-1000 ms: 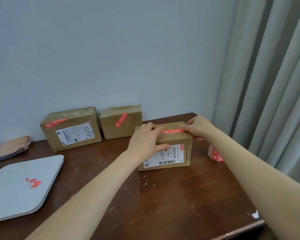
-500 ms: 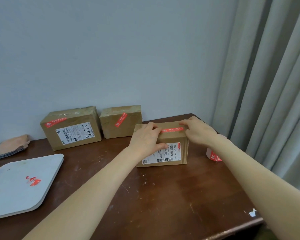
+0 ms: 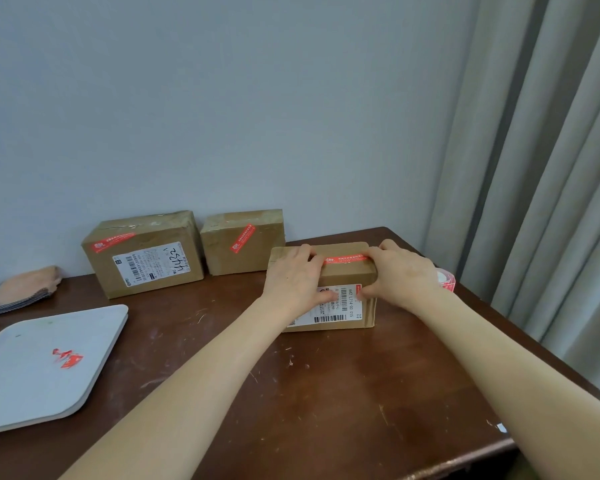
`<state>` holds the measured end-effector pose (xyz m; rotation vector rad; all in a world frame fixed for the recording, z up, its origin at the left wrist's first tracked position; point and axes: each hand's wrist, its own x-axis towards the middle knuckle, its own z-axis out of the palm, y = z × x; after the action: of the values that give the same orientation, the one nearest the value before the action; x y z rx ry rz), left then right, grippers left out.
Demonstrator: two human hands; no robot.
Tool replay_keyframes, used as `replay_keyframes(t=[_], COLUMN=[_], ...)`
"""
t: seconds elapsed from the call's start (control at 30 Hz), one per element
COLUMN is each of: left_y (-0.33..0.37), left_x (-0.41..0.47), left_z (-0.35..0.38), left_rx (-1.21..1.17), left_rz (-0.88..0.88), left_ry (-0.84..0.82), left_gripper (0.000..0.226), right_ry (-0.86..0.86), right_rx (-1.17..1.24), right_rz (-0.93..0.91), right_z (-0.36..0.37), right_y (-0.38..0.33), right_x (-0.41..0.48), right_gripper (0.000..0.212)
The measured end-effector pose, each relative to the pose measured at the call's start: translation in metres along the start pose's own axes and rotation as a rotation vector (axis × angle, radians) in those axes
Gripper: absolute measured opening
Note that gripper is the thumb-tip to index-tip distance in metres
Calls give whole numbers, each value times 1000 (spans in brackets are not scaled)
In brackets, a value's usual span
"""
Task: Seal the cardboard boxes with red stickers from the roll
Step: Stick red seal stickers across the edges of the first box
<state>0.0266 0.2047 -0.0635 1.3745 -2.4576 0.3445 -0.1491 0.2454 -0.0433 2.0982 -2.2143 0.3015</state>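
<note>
Home room, grey curtain (image 3: 548,168), scuffed wooden table (image 3: 326,393), plain wall (image 3: 222,98)

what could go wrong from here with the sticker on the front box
1. The red sticker runs along the top edge of the front box. Uneven pressing by the left hand and right hand could crease it or leave an end lifted.
2. The sticker roll sits just behind the right hand, near the table edge. Drawing that hand back might knock it off.

Left box label (image 3: 151,263): handwritten 4422. Front box label (image 3: 340,306): 642 L714-00 015.
</note>
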Motion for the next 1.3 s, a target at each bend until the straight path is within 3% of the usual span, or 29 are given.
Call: replay_keyframes(t=[0.3, 0.6, 0.83, 1.3], left_y=[1, -1, 0, -1], left_x=[-1, -7, -10, -6], left_z=[4, 5, 7, 8], left_rx=[44, -35, -43, -60], left_rz=[19, 18, 11, 14], left_ry=[34, 92, 143, 129], left_gripper=[75, 63, 53, 50], right_ry=[39, 105, 182, 173], right_rx=[10, 47, 19, -32], right_rz=[-13, -15, -42, -20], right_z=[2, 13, 14, 12], right_y=[1, 6, 9, 7], right_x=[1, -2, -3, 9], right_gripper=[75, 74, 62, 46])
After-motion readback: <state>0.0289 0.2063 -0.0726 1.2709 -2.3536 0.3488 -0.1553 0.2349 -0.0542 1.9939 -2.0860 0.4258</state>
